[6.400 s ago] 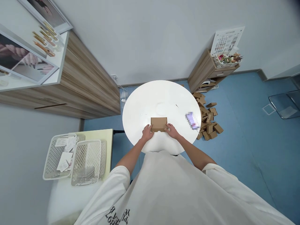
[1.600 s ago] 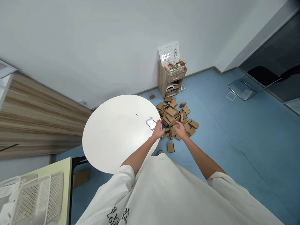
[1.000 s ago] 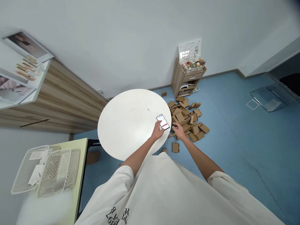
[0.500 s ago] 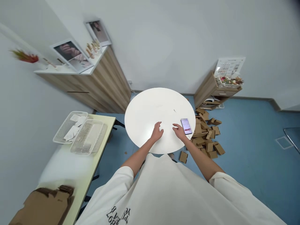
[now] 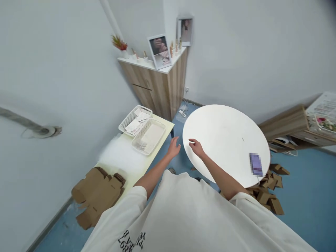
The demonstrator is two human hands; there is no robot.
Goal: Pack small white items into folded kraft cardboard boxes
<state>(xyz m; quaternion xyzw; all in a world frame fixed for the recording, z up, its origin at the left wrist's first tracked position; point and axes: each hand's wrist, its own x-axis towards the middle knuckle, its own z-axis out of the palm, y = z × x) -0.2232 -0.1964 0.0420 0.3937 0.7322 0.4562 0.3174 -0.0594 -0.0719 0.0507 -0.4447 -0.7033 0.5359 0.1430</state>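
Observation:
My left hand (image 5: 174, 147) hangs in the air over the gap between the two tables, its fingers apart and nothing in it. Near the left edge of the round white table (image 5: 223, 136), my right hand (image 5: 196, 147) hovers with bent, parted fingers, also holding nothing. On the side table (image 5: 141, 164), closest to my left hand, is a white plastic basket (image 5: 148, 136) with some clear, thin contents that I cannot make out. Behind it a second white basket (image 5: 135, 120) holds white paper pieces. Flat brown cardboard box blanks (image 5: 101, 196) lie stacked at the table's near end.
A phone (image 5: 256, 164) lies on the round table's right side, with a small dark bit (image 5: 243, 139) nearby. Folded cardboard boxes (image 5: 267, 189) are heaped on the floor at right. A wooden cabinet (image 5: 157, 87) stands in the corner, with a power strip (image 5: 182, 113) beside it.
My view and body have turned left, so the side table is nearer the middle. Both hands have swung from over the round table toward the gap, still with nothing in them.

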